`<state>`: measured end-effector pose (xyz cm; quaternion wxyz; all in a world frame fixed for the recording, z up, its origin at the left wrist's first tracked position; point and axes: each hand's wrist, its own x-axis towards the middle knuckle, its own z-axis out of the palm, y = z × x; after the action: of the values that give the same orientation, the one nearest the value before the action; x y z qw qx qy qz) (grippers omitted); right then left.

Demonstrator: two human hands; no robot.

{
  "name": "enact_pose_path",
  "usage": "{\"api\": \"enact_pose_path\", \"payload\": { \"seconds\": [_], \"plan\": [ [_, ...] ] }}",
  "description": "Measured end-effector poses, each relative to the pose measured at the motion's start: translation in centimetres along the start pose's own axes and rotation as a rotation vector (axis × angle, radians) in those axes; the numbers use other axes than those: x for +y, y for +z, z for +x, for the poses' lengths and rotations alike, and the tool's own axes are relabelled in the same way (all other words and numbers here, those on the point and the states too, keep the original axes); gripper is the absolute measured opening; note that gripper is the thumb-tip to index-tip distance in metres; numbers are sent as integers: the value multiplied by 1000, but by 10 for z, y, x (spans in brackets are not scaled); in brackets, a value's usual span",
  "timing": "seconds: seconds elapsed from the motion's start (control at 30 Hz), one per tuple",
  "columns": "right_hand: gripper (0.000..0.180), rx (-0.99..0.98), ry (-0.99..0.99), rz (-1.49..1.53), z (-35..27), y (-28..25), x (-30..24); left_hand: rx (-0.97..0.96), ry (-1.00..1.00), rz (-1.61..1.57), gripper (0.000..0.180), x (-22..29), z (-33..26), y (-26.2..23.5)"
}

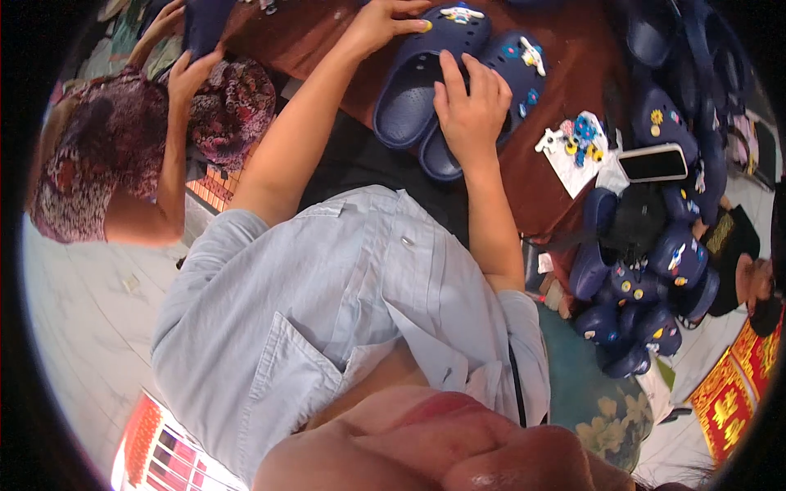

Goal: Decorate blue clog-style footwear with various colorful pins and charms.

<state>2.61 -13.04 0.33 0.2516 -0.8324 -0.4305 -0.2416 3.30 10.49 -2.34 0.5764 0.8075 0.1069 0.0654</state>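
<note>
We held two navy clogs (458, 82) at upper centre, left hand (381, 24) and right hand (471, 106) pressing flat, grip open; several charms fitted, loose charms (580, 139) remained.

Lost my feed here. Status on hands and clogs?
Left hand flat on left navy clog. Right hand pressing right clog. Charm sheet, phone beside; nothing blocking.

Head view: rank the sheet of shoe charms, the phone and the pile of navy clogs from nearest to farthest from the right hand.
From the right hand:
1. Sheet of shoe charms, just to its right on the table.
2. Phone, further right, past the sheet.
3. Pile of navy clogs, lower right, below the table edge.
</note>
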Motion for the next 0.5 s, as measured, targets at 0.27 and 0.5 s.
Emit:
{"api": "enact_pose_path", "payload": {
  "seconds": [0.27,0.5],
  "plan": [
    [48,84,-25,203,0,-14,8,322,97,173,39,2,-39,19],
    [23,234,272,-91,-35,-88,91,267,265,304,35,22,-88,8]
  ]
}}
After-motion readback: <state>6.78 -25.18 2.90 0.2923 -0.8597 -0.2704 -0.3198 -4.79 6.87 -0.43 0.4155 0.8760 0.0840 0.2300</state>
